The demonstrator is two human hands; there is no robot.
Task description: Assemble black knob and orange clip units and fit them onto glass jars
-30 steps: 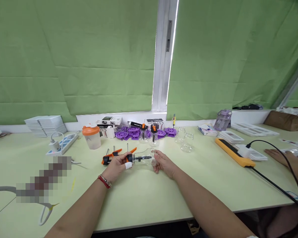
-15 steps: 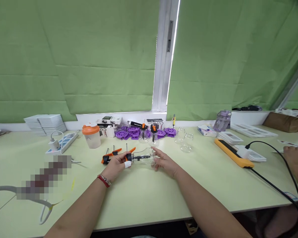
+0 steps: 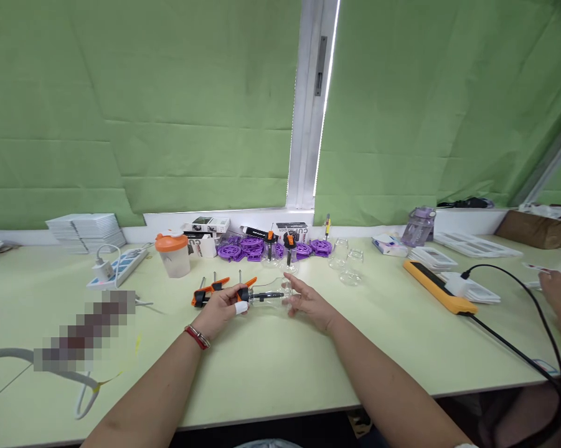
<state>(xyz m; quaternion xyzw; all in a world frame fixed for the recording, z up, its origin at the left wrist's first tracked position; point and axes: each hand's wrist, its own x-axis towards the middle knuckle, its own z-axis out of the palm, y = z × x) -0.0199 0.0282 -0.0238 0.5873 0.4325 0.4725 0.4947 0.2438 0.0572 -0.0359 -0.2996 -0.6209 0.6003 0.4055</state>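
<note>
My left hand (image 3: 223, 307), its thumb wrapped in white, grips the black-and-orange top (image 3: 243, 295) at the neck of a clear glass bottle (image 3: 271, 290). The bottle lies on its side, and a dark rod runs from the top into it. At the bottle's wide base, the fingers of my right hand (image 3: 308, 303) are curved around the glass. More black-and-orange tops (image 3: 200, 297) with thin metal rods lie just left of my left hand, partly hidden by it. Behind the bottle stand two glass bottles fitted with similar tops (image 3: 289, 241).
Purple plastic parts (image 3: 251, 246) and small boxes line the wall. Glass bottles (image 3: 350, 275) stand right of centre. An orange-lidded cup (image 3: 174, 255) is at left, near a white power strip (image 3: 126, 267). A yellow-and-black power strip (image 3: 436, 287) and another person's hand (image 3: 560, 298) are at right.
Both my hands and the bottle stay nearly in place, with the right fingers shifting slightly on the base. At the far right, the other person's hand has moved a little and holds a small strip.
</note>
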